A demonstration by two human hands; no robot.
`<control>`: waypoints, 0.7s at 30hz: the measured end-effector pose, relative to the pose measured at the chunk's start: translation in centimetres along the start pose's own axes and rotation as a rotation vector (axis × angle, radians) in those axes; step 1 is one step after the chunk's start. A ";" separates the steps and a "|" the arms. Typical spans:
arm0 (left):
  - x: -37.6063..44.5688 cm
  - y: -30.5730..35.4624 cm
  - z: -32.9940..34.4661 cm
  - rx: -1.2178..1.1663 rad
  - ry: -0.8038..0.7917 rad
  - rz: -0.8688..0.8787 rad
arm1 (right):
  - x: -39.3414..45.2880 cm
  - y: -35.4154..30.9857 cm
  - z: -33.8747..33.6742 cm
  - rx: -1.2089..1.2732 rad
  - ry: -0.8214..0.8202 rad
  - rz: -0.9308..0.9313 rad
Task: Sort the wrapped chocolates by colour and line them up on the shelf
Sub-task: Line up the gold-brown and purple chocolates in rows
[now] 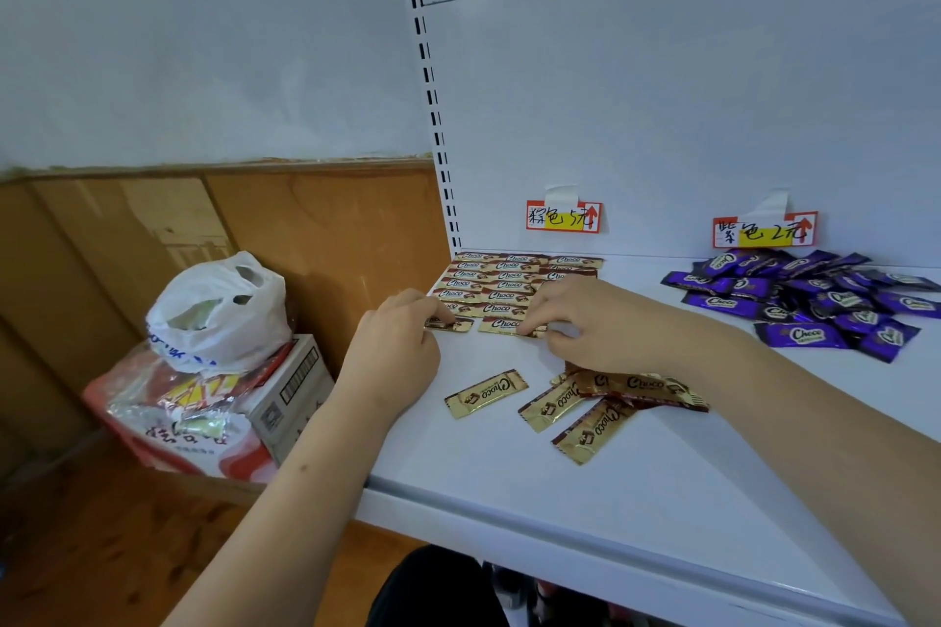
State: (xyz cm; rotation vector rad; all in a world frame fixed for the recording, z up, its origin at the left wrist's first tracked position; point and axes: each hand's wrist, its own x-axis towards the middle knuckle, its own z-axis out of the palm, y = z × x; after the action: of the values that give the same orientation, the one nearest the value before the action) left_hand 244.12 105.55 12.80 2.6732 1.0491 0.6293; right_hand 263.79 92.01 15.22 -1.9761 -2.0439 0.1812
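White shelf bears gold chocolates; both hands, left and right, each pinch one.

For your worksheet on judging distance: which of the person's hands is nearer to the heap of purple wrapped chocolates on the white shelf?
Right. The right hand lies beside the heap of purple wrapped chocolates, a gap apart, pinching a gold wrapped chocolate. The left hand is farther off, at the row's left end.

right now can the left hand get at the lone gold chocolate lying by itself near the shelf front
Probably yes. The lone gold chocolate lies flat on bare shelf just beside the left hand, with nothing over it. The hand is pinching another gold chocolate in the row, though, so it must let go first.
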 end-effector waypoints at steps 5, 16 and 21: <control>0.0 0.0 0.2 0.001 -0.021 -0.001 | 0.2 0.0 0.6 -0.024 -0.016 -0.017; 0.2 -0.3 0.4 0.028 -0.008 0.017 | 0.3 0.2 0.8 -0.037 -0.003 -0.016; 0.1 -0.2 0.5 0.014 -0.004 0.102 | 0.4 0.5 0.8 -0.045 0.058 0.015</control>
State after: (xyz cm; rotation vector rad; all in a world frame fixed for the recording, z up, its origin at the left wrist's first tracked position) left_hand 244.26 105.70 12.35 2.7527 0.9239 0.6369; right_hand 264.04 92.48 14.40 -1.9998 -2.0138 0.0805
